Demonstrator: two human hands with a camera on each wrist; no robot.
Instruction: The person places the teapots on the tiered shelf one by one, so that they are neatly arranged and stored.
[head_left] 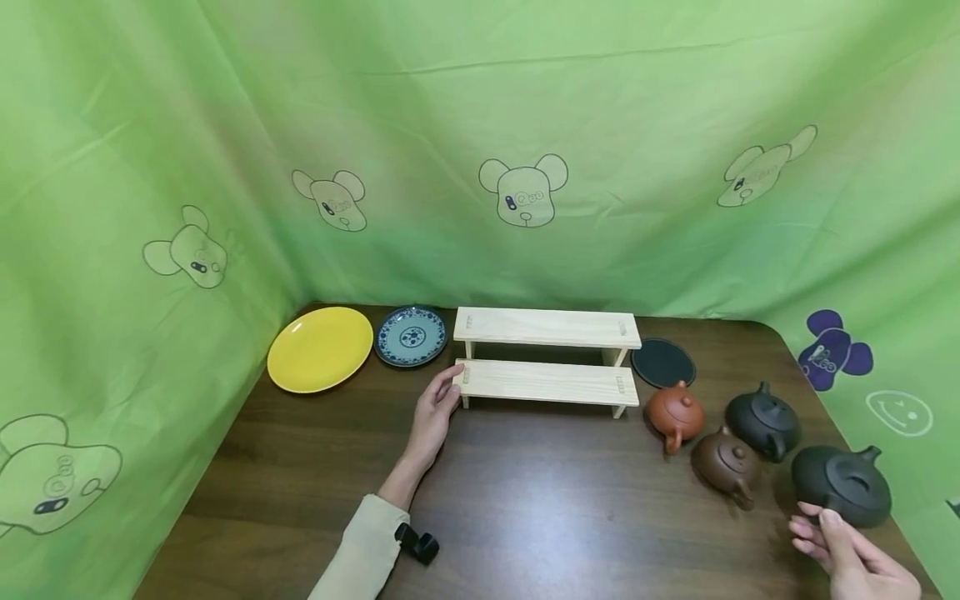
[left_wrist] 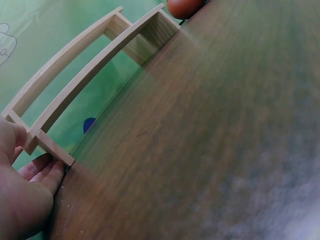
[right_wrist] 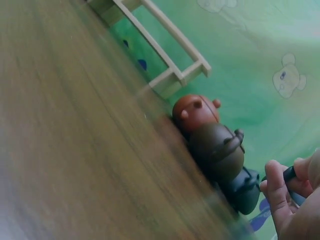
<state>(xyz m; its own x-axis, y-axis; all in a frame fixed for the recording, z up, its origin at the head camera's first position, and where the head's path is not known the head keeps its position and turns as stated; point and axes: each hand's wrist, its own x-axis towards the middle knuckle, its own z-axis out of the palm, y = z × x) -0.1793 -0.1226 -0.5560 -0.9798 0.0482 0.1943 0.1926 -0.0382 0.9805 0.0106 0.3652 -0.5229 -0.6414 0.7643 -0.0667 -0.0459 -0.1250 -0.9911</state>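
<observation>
A two-tier wooden display stand (head_left: 551, 382) stands at the back of the table. My left hand (head_left: 435, 410) holds the left end of its lower step, with the thumb at the board and the other fingers (left_wrist: 50, 172) beside the short leg. At the right, my right hand (head_left: 855, 550) pinches the handle of a black teapot (head_left: 843, 483); the dark handle (right_wrist: 289, 174) shows between thumb and fingers in the right wrist view. Close by stand a brown teapot (head_left: 726, 465), another black teapot (head_left: 763, 419) and a reddish-orange teapot (head_left: 675, 414).
A yellow plate (head_left: 320, 350) and a blue patterned plate (head_left: 411, 337) lie left of the stand. Behind the orange teapot is a dark round mat (head_left: 663, 362). Green printed cloth (head_left: 420, 108) walls in the wooden table (head_left: 525, 500) at the back and sides.
</observation>
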